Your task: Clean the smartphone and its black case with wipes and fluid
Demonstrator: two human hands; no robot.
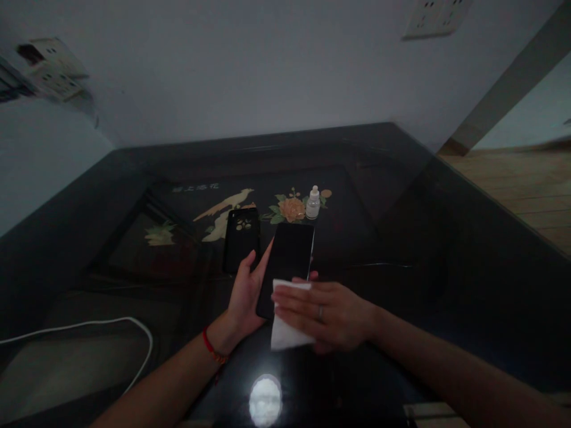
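Note:
A black smartphone [289, 252] is held up in my left hand [246, 294], with the thumb along its left edge and fingertips showing at the right edge. My right hand [332, 312] presses a folded white tissue [288, 333] flat over the phone's lower part, its fingers together on top of it. That lower part of the phone is partly hidden. Just left of the phone lies a black phone case [241, 238] with a cutout near its top. Beyond the phone stands a small clear dropper bottle [313, 203] with a white cap.
The glossy black table [379, 238] carries a bird and flower picture. A white cable [89, 323] curves across its left side. A wall [245, 71] with sockets rises behind the table, and a wooden floor [526, 190] shows at right.

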